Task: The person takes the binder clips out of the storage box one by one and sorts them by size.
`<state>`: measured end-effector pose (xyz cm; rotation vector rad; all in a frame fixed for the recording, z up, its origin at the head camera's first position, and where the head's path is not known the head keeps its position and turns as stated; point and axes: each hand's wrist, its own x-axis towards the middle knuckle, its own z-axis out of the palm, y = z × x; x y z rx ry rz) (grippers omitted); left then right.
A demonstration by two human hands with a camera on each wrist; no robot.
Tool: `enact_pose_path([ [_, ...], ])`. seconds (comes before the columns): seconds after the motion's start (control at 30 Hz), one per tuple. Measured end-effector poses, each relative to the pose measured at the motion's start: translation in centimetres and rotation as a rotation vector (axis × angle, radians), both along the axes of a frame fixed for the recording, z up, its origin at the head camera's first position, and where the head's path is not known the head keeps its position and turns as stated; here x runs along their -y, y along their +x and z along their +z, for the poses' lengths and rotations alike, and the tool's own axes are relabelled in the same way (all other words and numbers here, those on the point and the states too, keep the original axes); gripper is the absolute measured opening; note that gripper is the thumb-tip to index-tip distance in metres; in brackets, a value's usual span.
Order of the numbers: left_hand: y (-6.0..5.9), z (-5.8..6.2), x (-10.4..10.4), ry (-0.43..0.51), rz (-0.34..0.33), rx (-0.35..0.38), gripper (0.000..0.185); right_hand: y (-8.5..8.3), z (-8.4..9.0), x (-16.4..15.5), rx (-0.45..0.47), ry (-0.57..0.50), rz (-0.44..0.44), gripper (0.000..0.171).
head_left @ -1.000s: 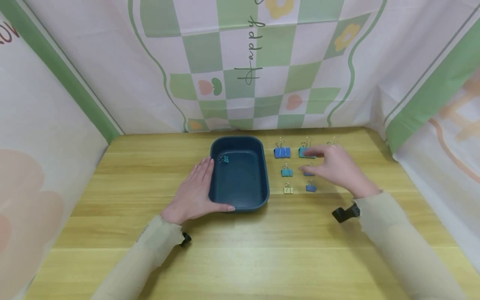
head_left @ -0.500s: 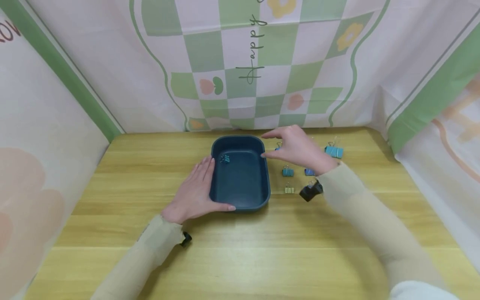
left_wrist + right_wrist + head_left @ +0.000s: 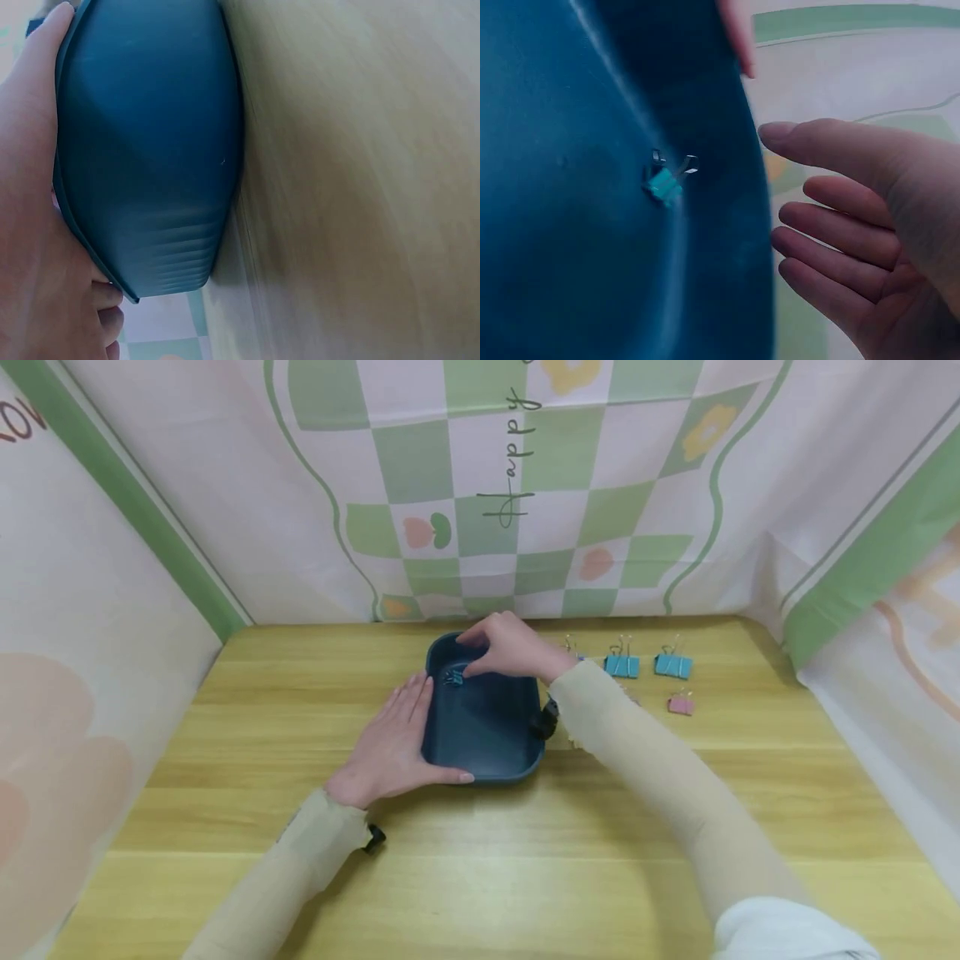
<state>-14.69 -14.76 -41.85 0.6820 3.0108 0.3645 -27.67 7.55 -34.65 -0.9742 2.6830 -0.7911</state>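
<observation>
A dark blue rectangular tray (image 3: 483,735) stands on the wooden table. My left hand (image 3: 386,743) rests along its left rim, fingers straight and thumb laid on the near rim; the left wrist view shows this hand (image 3: 45,225) beside the tray's outer wall (image 3: 150,135). Over the far part of the tray, my right hand (image 3: 506,647) hovers with thumb and fingers apart. Its fingers look relaxed in the right wrist view, nothing between them. A small teal binder clip (image 3: 663,186) lies inside the tray, close to the far left corner, just by the right thumb.
Right of the tray are more binder clips: a teal one (image 3: 622,665), a light blue one (image 3: 673,665) and a pink one (image 3: 681,704). The right forearm (image 3: 637,752) covers others partly or fully. A patterned curtain (image 3: 487,560) hangs behind the table.
My right hand has moved left from above the row of binder clips to over the tray. The left hand stays on the rim, and the clip in the tray looks unmoved.
</observation>
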Motion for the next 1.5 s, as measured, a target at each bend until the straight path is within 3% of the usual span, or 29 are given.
enact_pose_path([
  [0.33, 0.0, 0.1, 0.0, 0.009, -0.005, 0.0, 0.143, -1.5, -3.6, 2.5, 0.072, 0.106, -0.03, 0.051],
  [0.6, 0.0, -0.1, 0.0, 0.009, -0.005, -0.011, 0.143, -1.9, -4.8, 3.4, 0.038, 0.18, -0.055, 0.047],
  [0.9, 0.1, 0.1, 0.0, 0.006, -0.012, -0.009, 0.143, -1.7, -5.2, 3.8, 0.063, 0.201, -0.089, 0.033],
  [1.2, 0.1, 0.2, -0.2, 0.009, -0.007, -0.002, 0.143, -1.7, -5.1, 3.6, 0.027, 0.191, -0.073, 0.031],
  [1.37, 0.1, 0.1, -0.2, 0.015, 0.004, 0.0, 0.143, -1.5, -4.1, 3.3, -0.007, 0.161, -0.042, 0.028],
  [1.5, 0.2, 0.1, -0.3, 0.013, 0.007, -0.01, 0.144, -1.0, -2.2, 2.8, -0.04, 0.139, -0.014, 0.029],
])
